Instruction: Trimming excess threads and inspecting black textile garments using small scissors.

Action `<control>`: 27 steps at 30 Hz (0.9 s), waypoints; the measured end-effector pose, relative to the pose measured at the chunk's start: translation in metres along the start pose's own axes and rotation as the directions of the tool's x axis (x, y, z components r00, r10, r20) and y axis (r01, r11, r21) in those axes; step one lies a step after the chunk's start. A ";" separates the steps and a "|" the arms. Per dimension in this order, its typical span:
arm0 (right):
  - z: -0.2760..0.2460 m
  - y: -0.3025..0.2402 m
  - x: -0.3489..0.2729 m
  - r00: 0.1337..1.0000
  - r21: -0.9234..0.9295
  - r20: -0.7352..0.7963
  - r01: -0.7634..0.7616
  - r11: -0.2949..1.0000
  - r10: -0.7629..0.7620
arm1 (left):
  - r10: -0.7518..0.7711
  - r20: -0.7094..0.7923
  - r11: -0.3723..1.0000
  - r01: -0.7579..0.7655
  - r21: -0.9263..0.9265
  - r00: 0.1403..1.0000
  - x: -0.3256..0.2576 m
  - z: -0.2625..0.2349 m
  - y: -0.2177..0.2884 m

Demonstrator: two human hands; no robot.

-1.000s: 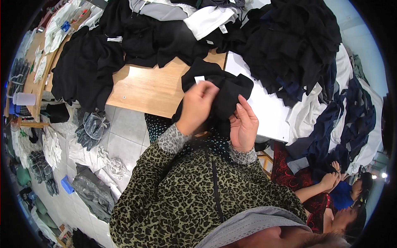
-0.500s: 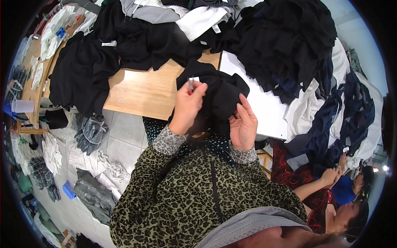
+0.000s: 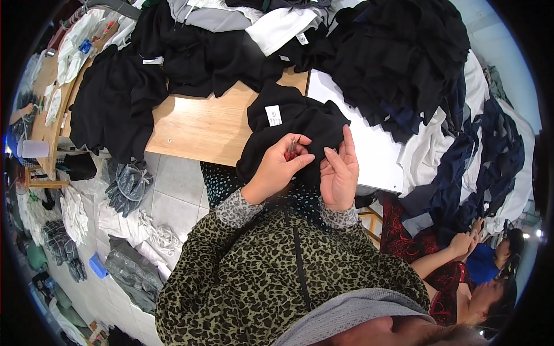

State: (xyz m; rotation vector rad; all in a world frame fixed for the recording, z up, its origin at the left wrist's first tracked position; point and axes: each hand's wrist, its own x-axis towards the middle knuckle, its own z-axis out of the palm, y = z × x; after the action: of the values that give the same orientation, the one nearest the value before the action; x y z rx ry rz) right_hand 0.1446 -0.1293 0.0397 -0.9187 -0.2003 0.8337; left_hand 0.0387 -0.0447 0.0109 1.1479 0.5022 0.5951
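A black garment (image 3: 311, 118) lies bunched over the table's front edge, with a white label (image 3: 273, 116) showing on its upper left. My left hand (image 3: 274, 170) is closed around small thread snips (image 3: 291, 152) with red on the grip; their grey tip points up and away from me. Against the garment's right side is my right hand (image 3: 339, 179), palm turned up and fingers stretched out, the thumb apart. It touches the cloth, and whether any is pinched in it does not show.
Black garments (image 3: 199, 63) line the back of the wooden tabletop (image 3: 196, 127). A tall dark heap (image 3: 398, 57) stands on the white tabletop (image 3: 369, 155) at right. Two people sit at the lower right, near navy clothes (image 3: 496, 155). Bagged clothes (image 3: 130, 184) lie on the floor at left.
My left hand has moved from the label down and right, closer to my right hand, still holding the snips. The label now shows in full. The right hand has barely shifted.
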 end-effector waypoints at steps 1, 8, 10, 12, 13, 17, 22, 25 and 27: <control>-0.003 0.001 0.000 1.000 -0.023 0.011 0.013 1.000 -0.013 | -0.045 0.012 0.999 0.045 -0.021 0.999 0.001 0.000 0.003; -0.011 0.003 0.000 0.999 -0.092 0.024 0.047 0.995 -0.045 | -0.035 -0.159 0.999 0.037 0.012 0.987 0.001 -0.005 0.003; -0.003 0.003 -0.002 1.000 -0.083 0.009 0.031 0.996 -0.030 | 0.053 -0.096 0.994 -0.043 0.102 0.994 0.000 -0.001 0.001; 0.000 0.004 -0.002 1.000 -0.076 -0.008 0.017 0.997 -0.018 | 0.125 -0.071 0.988 -0.117 0.102 0.990 0.003 0.005 -0.008; 0.000 0.004 -0.002 1.000 -0.078 -0.009 0.018 0.997 -0.019 | 0.125 -0.070 0.988 -0.117 0.102 0.990 0.004 0.005 -0.007; -0.006 0.005 -0.001 1.000 -0.113 0.006 0.029 0.993 -0.028 | -0.058 -0.131 0.994 0.045 -0.099 0.990 0.004 0.000 0.003; -0.006 0.005 -0.001 1.000 -0.110 0.001 0.014 0.994 -0.014 | -0.170 -0.104 0.980 0.157 -0.123 0.980 0.003 -0.007 0.003; -0.005 0.005 -0.001 1.000 -0.113 -0.013 0.013 0.994 -0.014 | -0.163 -0.149 0.981 0.144 -0.130 0.975 0.003 -0.007 0.003; -0.004 0.004 -0.001 1.000 -0.118 -0.011 0.015 0.993 -0.017 | -0.164 -0.145 0.983 0.149 -0.112 0.976 0.002 -0.009 0.004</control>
State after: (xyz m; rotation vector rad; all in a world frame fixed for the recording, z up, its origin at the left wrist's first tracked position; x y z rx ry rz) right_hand 0.1435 -0.1314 0.0344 -1.0319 -0.2481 0.8075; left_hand 0.0334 -0.0359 0.0117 0.9612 0.6813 0.5678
